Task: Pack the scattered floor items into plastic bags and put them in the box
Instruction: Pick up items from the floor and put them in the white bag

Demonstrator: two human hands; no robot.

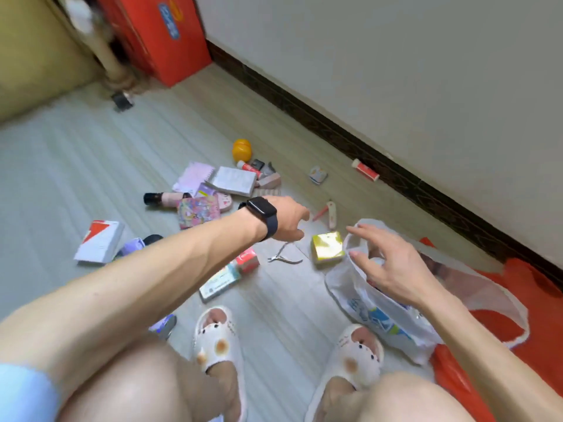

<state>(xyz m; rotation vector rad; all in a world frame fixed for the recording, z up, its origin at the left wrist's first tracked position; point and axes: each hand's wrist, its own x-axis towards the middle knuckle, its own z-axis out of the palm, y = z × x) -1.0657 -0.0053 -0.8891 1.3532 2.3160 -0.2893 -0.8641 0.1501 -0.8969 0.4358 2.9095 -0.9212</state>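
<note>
Two slippers (217,336) at the bottom of the frame mark where you squat, so your reach fans out from there.

Just right of them lies the white plastic bag (365,303), mouth facing the clutter, with a red bag (518,303) under and behind it. Your right hand (393,260) hovers at that mouth with its fingers (362,231) spread and nothing in them.

By my reading you are mid-collection: one bag partly filled, most items still on the floor (91,166). The yellow packet (327,246) sits right beside the bag's rim, and the metal nippers (285,255) lie just left of it.

Your left hand (286,220), the one with the watch, reaches over the centre. Its fingers point away from the camera, so I cannot tell if they pinch anything. The next move likely calls for a low pick while the right hand holds the mouth wide.

Farther out, the notebooks (234,179) overlap in a heap. A small tube (365,169) lies against the dark skirting board (304,117), where the wall will crowd your knuckles. The floor is barer at the frame's left. The red box (164,35) stands at upper left, well apart.
</note>
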